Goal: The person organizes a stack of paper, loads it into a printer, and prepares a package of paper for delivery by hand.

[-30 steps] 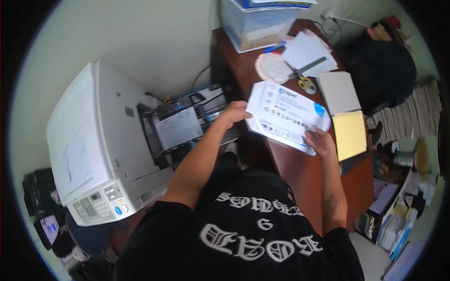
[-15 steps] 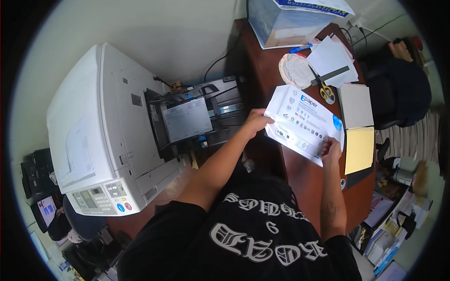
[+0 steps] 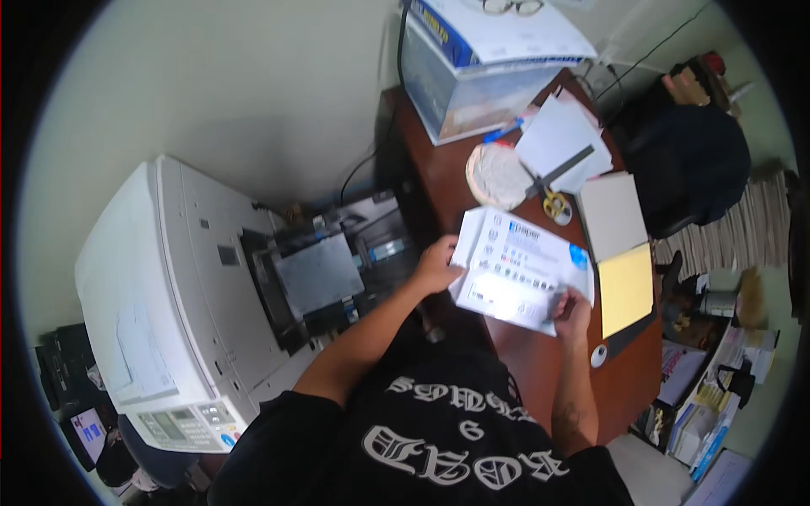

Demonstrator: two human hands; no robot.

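Observation:
I hold a white ream of printer paper (image 3: 523, 266), wrapped and printed with blue lettering and small icons, over the near edge of a reddish-brown desk (image 3: 439, 173). My left hand (image 3: 437, 266) grips its left end. My right hand (image 3: 571, 310) pinches the wrapper at the ream's lower right corner. To my left stands a large white copier (image 3: 160, 287) with its side paper tray (image 3: 316, 274) open and sheets lying in it.
On the desk lie a grey pad (image 3: 612, 215), a yellow pad (image 3: 626, 288), yellow-handled scissors (image 3: 553, 202), loose white sheets (image 3: 561, 135), a round white object (image 3: 498, 175) and a large paper box (image 3: 485, 63). A dark office chair (image 3: 688, 160) stands at the right.
The ream has come nearer to my body and now sits lower in view. My right hand has shifted along its lower right corner, and my head has moved, shifting the whole scene.

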